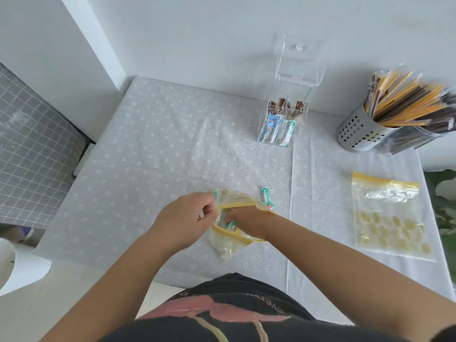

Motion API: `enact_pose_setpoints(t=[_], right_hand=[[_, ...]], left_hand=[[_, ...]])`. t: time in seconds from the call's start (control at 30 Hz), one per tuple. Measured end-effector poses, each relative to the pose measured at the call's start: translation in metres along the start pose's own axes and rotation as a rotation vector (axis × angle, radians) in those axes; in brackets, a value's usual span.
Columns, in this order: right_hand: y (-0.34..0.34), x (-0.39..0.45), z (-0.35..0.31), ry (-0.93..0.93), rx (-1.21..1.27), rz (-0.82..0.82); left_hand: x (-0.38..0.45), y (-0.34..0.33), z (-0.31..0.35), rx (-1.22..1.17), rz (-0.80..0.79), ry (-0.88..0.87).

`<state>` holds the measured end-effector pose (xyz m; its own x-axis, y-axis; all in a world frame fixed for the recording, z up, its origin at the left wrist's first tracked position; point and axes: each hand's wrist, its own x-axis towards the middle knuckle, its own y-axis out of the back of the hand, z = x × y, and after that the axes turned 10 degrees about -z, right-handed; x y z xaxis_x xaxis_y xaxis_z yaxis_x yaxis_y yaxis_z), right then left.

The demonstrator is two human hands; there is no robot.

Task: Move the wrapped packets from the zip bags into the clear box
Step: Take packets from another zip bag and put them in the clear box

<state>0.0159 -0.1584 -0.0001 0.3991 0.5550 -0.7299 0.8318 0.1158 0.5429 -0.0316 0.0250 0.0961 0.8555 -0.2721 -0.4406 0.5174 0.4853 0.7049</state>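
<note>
the near zip bag (230, 218) lies on the cloth (153, 149) close to the table's front edge, its yellow-banded mouth pulled wide. the left hand (190, 218) is closed in a pinch on the left lip of the mouth and holds it up and open. the right hand (243, 218) is pushed into the mouth from the right; its fingers are curled around a few packets (230, 225) inside, though how firmly they are gripped cannot be told through the plastic. one loose packet (266, 197) lies on the cloth just beyond the bag, apart from both hands, its long axis running away from the body and slightly rightward.

the clear box (283, 119) stands well beyond the bag, toward the wall and a little right, its lid raised and packets already standing upright in it. the coming move turns on this: the box lies straight ahead of the right hand, which is the nearer one, so the packets are best carried forward by that hand and turned on end to match the ones inside. the second bag (389, 218) lies flat to the right, untouched.
</note>
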Motion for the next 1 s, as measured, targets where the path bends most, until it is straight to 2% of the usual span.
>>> enact_pose_setpoints(t=[0.43, 0.57, 0.83, 0.9, 1.0], right_hand=[[-0.011, 0.005, 0.006, 0.077, -0.299, 0.108], [-0.001, -0.010, 0.001, 0.076, -0.263, 0.115], [0.032, -0.072, -0.005, 0.058, 0.091, 0.334], [0.043, -0.088, 0.008, 0.026, 0.304, 0.403], [0.067, -0.115, 0.025, 0.103, 0.840, 0.445]], left_hand=[[0.004, -0.003, -0.001, 0.040, -0.027, -0.012], [0.008, 0.001, -0.002, 0.044, -0.017, -0.015], [0.021, 0.007, -0.001, 0.036, -0.006, -0.023], [0.024, 0.009, 0.000, 0.039, -0.010, -0.024], [0.029, 0.011, 0.002, 0.037, -0.017, -0.021]])
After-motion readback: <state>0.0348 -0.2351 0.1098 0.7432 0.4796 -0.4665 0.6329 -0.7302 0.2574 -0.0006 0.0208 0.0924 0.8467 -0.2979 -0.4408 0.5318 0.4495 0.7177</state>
